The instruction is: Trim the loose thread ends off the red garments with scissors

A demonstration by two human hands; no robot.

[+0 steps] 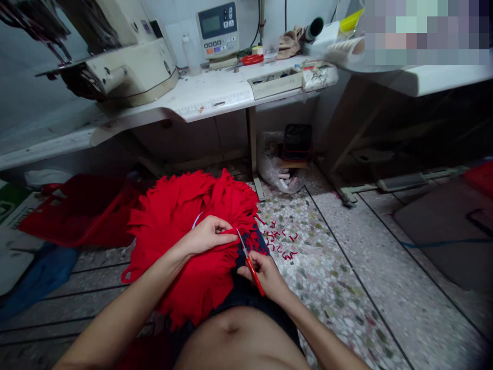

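Note:
A big heap of red fabric pieces (pixel 181 205) lies across the lap, over dark trousers. My left hand (pixel 210 235) pinches the edge of one red piece between thumb and fingers, near the right side of the heap. In my right hand (pixel 265 275) is a pair of scissors (pixel 254 275) with red-orange handles, held shut in the fingers. The blades point up and left, their tips beside the pinched edge; whether they touch it I cannot tell. A thin pale strip (pixel 197 220) lies on the heap behind my left hand. Red trimmings (pixel 254 241) rest on the trousers below the blades.
Red scraps (pixel 285 252) are scattered on the speckled floor. A sewing machine (pixel 131 67) and a control panel (pixel 217 31) stand on the white table (pixel 215 95) ahead. At left is a red basket (pixel 80 210); under the table, a plastic bag (pixel 283 177).

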